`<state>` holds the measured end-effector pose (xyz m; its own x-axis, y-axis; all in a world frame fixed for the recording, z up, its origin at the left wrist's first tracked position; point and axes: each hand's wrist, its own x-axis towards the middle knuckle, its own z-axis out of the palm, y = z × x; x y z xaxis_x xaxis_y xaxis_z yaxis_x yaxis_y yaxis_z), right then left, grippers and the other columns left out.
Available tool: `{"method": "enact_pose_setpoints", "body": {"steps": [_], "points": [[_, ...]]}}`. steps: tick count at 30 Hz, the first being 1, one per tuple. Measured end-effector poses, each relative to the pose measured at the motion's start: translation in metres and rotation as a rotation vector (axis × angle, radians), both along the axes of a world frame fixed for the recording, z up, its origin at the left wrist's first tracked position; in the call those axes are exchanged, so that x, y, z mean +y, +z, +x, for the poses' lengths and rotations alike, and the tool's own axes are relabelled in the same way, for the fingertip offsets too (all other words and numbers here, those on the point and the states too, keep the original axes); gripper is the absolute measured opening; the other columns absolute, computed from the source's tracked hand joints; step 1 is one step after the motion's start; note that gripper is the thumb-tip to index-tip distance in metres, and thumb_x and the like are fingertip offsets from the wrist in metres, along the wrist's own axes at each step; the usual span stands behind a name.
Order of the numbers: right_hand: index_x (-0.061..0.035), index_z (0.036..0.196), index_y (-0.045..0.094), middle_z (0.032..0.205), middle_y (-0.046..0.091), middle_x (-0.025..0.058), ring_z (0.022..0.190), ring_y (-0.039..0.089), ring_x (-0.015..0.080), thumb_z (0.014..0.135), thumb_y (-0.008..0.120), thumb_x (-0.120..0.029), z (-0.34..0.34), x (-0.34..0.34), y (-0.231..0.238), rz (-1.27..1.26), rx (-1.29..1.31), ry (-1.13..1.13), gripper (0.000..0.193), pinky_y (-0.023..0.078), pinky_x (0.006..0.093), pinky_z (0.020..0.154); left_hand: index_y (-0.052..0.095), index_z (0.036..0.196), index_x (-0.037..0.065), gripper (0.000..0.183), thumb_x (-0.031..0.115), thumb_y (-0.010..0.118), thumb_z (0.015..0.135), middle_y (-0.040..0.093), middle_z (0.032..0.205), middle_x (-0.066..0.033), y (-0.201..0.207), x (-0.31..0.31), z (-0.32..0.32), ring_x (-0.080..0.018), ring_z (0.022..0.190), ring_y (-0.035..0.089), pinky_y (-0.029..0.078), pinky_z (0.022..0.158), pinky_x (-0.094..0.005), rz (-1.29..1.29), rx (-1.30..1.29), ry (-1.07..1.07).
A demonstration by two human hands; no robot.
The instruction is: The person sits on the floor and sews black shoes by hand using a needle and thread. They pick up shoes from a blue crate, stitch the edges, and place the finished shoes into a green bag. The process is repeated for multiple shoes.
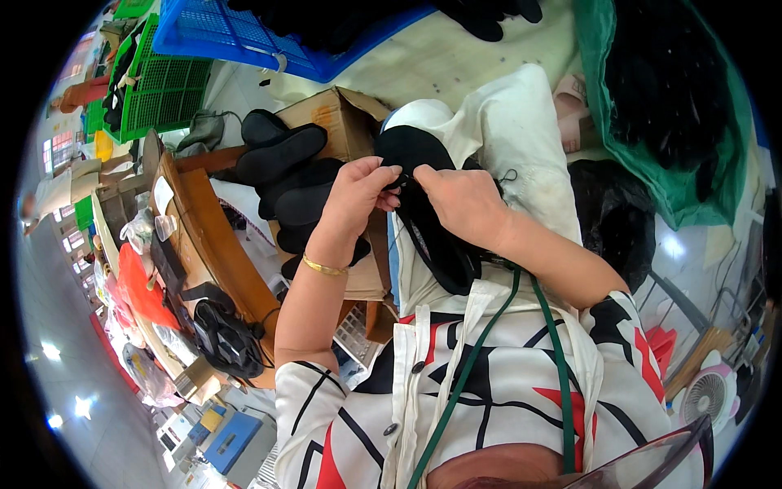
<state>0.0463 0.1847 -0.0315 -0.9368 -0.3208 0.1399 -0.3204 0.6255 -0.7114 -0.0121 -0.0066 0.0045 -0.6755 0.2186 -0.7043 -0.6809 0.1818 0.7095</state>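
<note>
A black shoe [444, 248] lies across my lap, its rounded end [411, 147] pointing away from me. My left hand [356, 191] is closed, thumb and forefinger pinching at the shoe's edge. Close beside it, my right hand [466, 204] is closed too, gripping the shoe from the other side. Between the fingertips there is a small dark detail, too small to make out. White cloth [521, 122] covers my lap under the shoe, and a loop of dark thread [508, 175] lies on it.
Several black shoes [285, 151] are piled at the left by a cardboard box [346, 122]. A blue crate [244, 41] stands at the far side. A green sack [603, 90] of black pieces and a black plastic bag [611, 212] are at the right. A fan [707, 399] stands lower right.
</note>
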Motion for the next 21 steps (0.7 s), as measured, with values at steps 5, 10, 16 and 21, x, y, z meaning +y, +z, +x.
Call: {"method": "enact_pose_setpoints", "body": {"steps": [5, 10, 16, 21], "points": [[-0.0065, 0.094, 0.050, 0.066, 0.060, 0.0091, 0.061, 0.065, 0.0293, 0.082, 0.055, -0.007, 0.003, -0.007, -0.008, 0.014, 0.081, -0.044, 0.013, 0.051, 0.0396, 0.049, 0.063, 0.087, 0.005, 0.012, 0.016, 0.063, 0.092, 0.063, 0.074, -0.0021, 0.000, -0.003, -0.002, -0.0101, 0.058, 0.062, 0.051, 0.054, -0.0223, 0.045, -0.050, -0.009], [-0.0057, 0.094, 0.049, 0.066, 0.060, 0.0099, 0.060, 0.064, 0.0306, 0.082, 0.054, -0.006, 0.003, -0.013, -0.008, -0.029, 0.099, -0.098, 0.013, 0.050, 0.0410, 0.049, 0.062, 0.091, 0.005, 0.009, 0.014, 0.060, 0.095, 0.063, 0.076, -0.0020, -0.004, -0.005, -0.001, -0.0108, 0.060, 0.063, 0.052, 0.054, -0.0222, 0.118, -0.051, 0.010], [-0.0038, 0.100, 0.047, 0.070, 0.062, 0.0147, 0.064, 0.064, 0.0343, 0.093, 0.052, -0.008, 0.002, -0.011, -0.008, -0.045, -0.010, -0.105, 0.010, 0.049, 0.0435, 0.054, 0.060, 0.087, 0.007, 0.011, 0.015, 0.061, 0.093, 0.063, 0.076, -0.0030, -0.008, -0.003, -0.001, -0.0123, 0.062, 0.063, 0.053, 0.056, -0.0244, 0.182, -0.078, 0.026], [-0.0028, 0.100, 0.044, 0.074, 0.064, 0.0214, 0.070, 0.064, 0.0416, 0.095, 0.046, -0.013, -0.002, -0.014, 0.000, -0.045, -0.165, -0.115, 0.012, 0.049, 0.0518, 0.060, 0.061, 0.089, 0.006, 0.010, 0.016, 0.061, 0.093, 0.063, 0.076, -0.0032, -0.007, -0.006, 0.002, -0.0132, 0.062, 0.064, 0.055, 0.057, -0.0262, 0.216, -0.051, 0.037]]}}
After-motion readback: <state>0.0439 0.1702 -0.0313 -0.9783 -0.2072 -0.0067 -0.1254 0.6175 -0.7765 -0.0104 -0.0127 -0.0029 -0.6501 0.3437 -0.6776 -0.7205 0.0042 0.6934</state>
